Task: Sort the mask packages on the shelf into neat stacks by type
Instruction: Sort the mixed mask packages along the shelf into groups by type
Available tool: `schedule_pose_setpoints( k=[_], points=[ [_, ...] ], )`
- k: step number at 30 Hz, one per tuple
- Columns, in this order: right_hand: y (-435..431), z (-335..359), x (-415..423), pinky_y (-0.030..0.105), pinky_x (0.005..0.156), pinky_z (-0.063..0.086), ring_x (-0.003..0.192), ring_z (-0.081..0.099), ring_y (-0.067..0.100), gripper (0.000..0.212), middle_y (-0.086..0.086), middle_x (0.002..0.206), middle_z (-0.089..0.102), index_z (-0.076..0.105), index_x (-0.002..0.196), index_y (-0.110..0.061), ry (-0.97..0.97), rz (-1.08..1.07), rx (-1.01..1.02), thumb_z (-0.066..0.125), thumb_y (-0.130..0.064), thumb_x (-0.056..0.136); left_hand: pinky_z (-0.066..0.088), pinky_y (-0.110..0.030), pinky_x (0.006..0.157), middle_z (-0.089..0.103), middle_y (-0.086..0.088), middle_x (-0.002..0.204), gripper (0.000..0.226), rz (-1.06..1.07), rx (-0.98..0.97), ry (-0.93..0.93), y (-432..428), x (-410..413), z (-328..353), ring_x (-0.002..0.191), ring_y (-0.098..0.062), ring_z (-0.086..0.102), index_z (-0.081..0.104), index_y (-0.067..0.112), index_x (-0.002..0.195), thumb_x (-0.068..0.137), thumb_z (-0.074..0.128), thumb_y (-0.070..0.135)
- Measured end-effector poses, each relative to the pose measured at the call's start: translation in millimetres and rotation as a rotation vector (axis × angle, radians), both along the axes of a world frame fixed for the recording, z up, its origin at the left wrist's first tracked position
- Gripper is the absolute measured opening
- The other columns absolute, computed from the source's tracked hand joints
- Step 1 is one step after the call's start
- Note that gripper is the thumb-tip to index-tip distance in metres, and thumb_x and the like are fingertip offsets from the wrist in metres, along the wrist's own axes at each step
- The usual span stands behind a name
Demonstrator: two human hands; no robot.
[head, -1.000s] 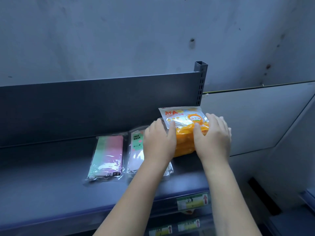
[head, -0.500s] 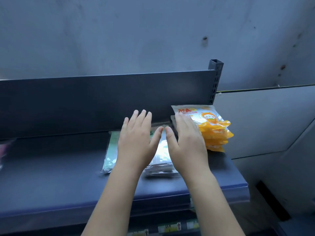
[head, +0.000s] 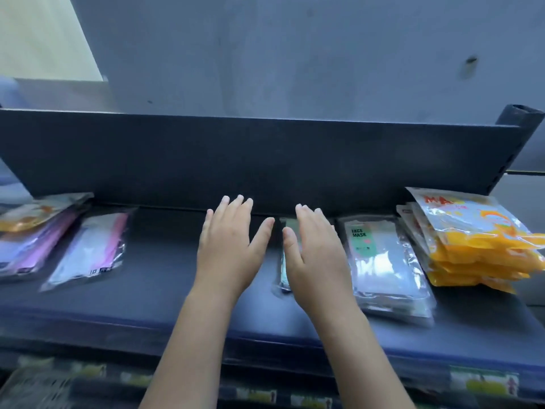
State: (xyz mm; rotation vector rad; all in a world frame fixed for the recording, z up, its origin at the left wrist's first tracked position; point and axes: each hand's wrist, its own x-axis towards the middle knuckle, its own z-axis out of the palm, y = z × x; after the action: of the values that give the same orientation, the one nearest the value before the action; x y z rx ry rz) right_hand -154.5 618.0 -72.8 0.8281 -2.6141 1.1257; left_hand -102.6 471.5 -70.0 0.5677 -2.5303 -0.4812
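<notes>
My left hand (head: 231, 243) hovers flat and open over bare shelf. My right hand (head: 315, 255) is open too, palm down over a green-edged mask package (head: 284, 261) that it mostly hides. To its right lies a clear "FACE MASK" package stack (head: 383, 261). A stack of orange mask packages (head: 477, 246) sits at the far right. On the left lie a pink and white package (head: 91, 249) and a mixed pile of pink, purple and orange packages (head: 32, 234).
The dark shelf (head: 165, 296) has a tall back panel (head: 265, 154) and a post (head: 513, 119) at its right end. Price labels (head: 483, 385) run along the front edge below. A grey wall rises behind.
The view has swung left, showing more packages on the left. Both hands left the orange stack and moved left; my left hand now is over bare shelf, my right over the green-edged package.
</notes>
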Motion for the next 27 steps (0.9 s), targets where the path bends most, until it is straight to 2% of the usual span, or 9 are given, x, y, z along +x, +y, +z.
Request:
schedule_pose_setpoints(
  k=[8, 10, 13, 16, 18, 20, 23, 25, 27],
  points=[
    [-143.4, -7.4, 43.8, 0.041, 0.129, 0.020, 0.161, 0.015, 0.017, 0.060, -0.003, 0.170, 0.031, 0.030, 0.163, -0.019, -0.063, 0.003, 0.070, 0.034, -0.046, 0.110, 0.006, -0.042, 0.131, 0.035, 0.004, 0.169, 0.086, -0.006, -0.061, -0.062, -147.1, 47.0, 8.0, 0.162, -0.017, 0.015, 0.041, 0.021, 0.160, 0.097, 0.011, 0.070],
    [-184.4, -9.0, 57.5, 0.039, 0.129, 0.019, 0.161, 0.016, 0.017, 0.061, -0.003, 0.170, 0.031, 0.031, 0.163, -0.018, -0.105, 0.014, 0.055, 0.036, -0.047, 0.109, 0.008, -0.043, 0.131, 0.038, 0.003, 0.168, 0.081, 0.028, -0.079, -0.055, -191.6, 65.3, 12.0, 0.161, -0.018, 0.017, 0.043, 0.021, 0.159, 0.099, 0.014, 0.067],
    [-241.3, -15.4, 79.6, 0.037, 0.128, 0.021, 0.160, 0.019, 0.019, 0.062, 0.000, 0.168, 0.034, 0.033, 0.162, -0.016, -0.145, 0.024, 0.053, 0.041, -0.046, 0.108, 0.011, -0.046, 0.130, 0.041, 0.000, 0.166, 0.088, 0.110, -0.081, -0.060, -256.9, 93.3, 12.3, 0.161, -0.022, 0.020, 0.046, 0.019, 0.157, 0.094, 0.014, 0.071],
    [-287.5, -23.3, 102.6, 0.035, 0.127, 0.023, 0.159, 0.022, 0.019, 0.063, 0.000, 0.168, 0.035, 0.033, 0.162, -0.015, -0.199, 0.069, 0.091, 0.044, -0.046, 0.107, 0.013, -0.046, 0.130, 0.040, 0.000, 0.167, 0.074, 0.174, -0.074, -0.132, -309.1, 119.6, 3.1, 0.160, -0.023, 0.021, 0.046, 0.019, 0.157, 0.102, 0.031, 0.065],
    [-310.9, -27.7, 115.5, 0.035, 0.126, 0.024, 0.158, 0.022, 0.018, 0.064, -0.001, 0.168, 0.034, 0.032, 0.162, -0.016, -0.225, 0.100, 0.118, 0.045, -0.046, 0.106, 0.022, -0.047, 0.127, 0.050, -0.002, 0.158, 0.068, 0.209, -0.075, -0.139, -338.2, 134.0, -5.2, 0.154, -0.026, 0.032, 0.053, 0.018, 0.151, 0.102, 0.036, 0.063],
    [-329.2, -28.4, 124.3, 0.035, 0.125, 0.028, 0.156, 0.026, 0.019, 0.065, -0.001, 0.166, 0.037, 0.034, 0.161, -0.016, -0.232, 0.124, 0.171, 0.047, -0.046, 0.105, 0.036, -0.049, 0.117, 0.063, -0.004, 0.139, 0.067, 0.244, -0.064, -0.121, -362.1, 144.9, -10.7, 0.137, -0.030, 0.048, 0.064, 0.017, 0.135, 0.095, 0.035, 0.062],
    [-351.8, -27.3, 133.7, 0.038, 0.110, 0.042, 0.138, 0.046, 0.023, 0.049, 0.000, 0.144, 0.055, 0.053, 0.141, -0.016, -0.221, 0.144, 0.236, 0.052, -0.043, 0.101, 0.041, -0.048, 0.109, 0.067, -0.007, 0.125, 0.052, 0.310, -0.049, -0.114, -391.7, 156.2, -16.3, 0.125, -0.034, 0.053, 0.069, 0.014, 0.118, 0.091, 0.046, 0.052],
    [-365.8, -27.0, 138.3, 0.039, 0.101, 0.046, 0.127, 0.052, 0.025, 0.040, -0.001, 0.130, 0.059, 0.057, 0.129, -0.018, -0.229, 0.148, 0.260, 0.053, -0.044, 0.099, 0.037, -0.047, 0.114, 0.066, -0.008, 0.132, 0.050, 0.356, -0.034, -0.129, -408.3, 162.0, -16.6, 0.131, -0.034, 0.050, 0.069, 0.014, 0.123, 0.091, 0.050, 0.048],
    [-379.7, -27.7, 142.7, 0.041, 0.104, 0.046, 0.131, 0.049, 0.027, 0.052, 0.001, 0.138, 0.054, 0.049, 0.141, -0.018, -0.253, 0.169, 0.325, 0.053, -0.049, 0.099, 0.032, -0.046, 0.118, 0.060, -0.008, 0.144, 0.051, 0.398, -0.006, -0.177, -423.0, 166.8, -15.7, 0.139, -0.034, 0.044, 0.064, 0.015, 0.133, 0.094, 0.055, 0.046]
  ],
)
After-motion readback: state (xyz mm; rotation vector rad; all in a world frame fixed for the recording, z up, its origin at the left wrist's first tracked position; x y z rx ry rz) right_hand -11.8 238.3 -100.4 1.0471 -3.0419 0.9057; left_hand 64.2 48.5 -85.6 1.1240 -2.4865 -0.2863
